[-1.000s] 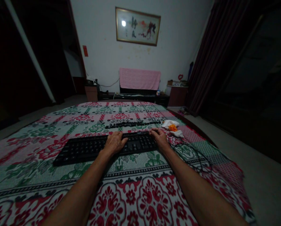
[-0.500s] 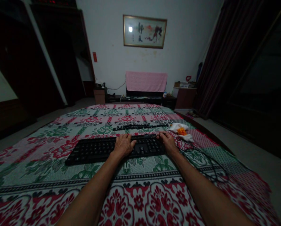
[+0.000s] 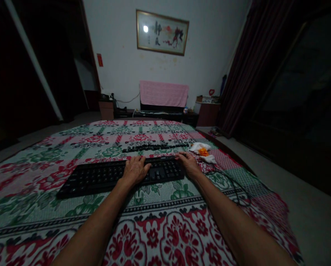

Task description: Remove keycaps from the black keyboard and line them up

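A black keyboard (image 3: 98, 177) lies slantwise on the patterned cloth. My left hand (image 3: 136, 170) rests palm-down across its middle, fingers spread over the keys and thumb apart. At the far right corner of the keyboard is my right hand (image 3: 189, 164), its fingers stretched out to the left and touching the top edge near the number keys. Whether a small piece lies under those fingertips I cannot tell. Behind the keyboard runs a row of small black pieces (image 3: 154, 147), which look like loose keycaps.
A white and orange cloth-like bundle (image 3: 202, 149) lies right of the row. Black cable (image 3: 232, 181) loops over the cloth (image 3: 168, 207) by my right forearm. Farther off stand a pink-covered screen (image 3: 164, 94) and a low cabinet (image 3: 208, 114).
My view has turned slightly right, so everything sits farther left in the picture. My right hand's fingers look more stretched out at the corner. The left hand stays on the keyboard.
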{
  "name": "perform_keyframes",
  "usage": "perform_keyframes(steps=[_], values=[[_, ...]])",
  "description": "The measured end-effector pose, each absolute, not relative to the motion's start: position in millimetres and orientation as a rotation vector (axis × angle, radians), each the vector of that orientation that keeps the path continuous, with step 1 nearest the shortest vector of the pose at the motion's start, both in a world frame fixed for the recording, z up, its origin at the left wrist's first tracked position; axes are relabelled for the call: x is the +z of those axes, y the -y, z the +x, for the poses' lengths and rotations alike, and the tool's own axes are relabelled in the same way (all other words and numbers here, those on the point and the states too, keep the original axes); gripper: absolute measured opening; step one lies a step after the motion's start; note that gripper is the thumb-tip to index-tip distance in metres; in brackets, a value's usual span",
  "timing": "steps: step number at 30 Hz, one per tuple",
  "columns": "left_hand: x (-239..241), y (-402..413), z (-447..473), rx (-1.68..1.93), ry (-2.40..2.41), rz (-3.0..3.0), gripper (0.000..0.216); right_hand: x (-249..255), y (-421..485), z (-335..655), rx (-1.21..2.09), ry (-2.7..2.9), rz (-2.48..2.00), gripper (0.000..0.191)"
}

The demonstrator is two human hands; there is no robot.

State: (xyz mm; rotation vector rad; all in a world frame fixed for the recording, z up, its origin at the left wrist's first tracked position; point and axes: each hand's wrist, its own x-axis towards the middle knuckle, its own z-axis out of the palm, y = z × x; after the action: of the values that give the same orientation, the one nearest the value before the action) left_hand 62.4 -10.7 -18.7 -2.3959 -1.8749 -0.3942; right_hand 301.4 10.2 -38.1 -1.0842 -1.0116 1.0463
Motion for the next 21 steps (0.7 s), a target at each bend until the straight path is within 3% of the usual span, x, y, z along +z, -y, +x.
perform_keyframes(steps=[6,16,21], values=[[-20,9,62,-0.387,1.886,-2.388,0.046,-30,-5,309,1.033,1.023,-1.069,0.027],[-22,8,62,-0.385,1.870,-2.381,0.045,-10,5,309,0.429,1.471,-1.341,0.022],[-24,6,61,-0.377,1.871,-2.381,0.045,-11,4,308,0.309,1.555,-1.349,0.020]])
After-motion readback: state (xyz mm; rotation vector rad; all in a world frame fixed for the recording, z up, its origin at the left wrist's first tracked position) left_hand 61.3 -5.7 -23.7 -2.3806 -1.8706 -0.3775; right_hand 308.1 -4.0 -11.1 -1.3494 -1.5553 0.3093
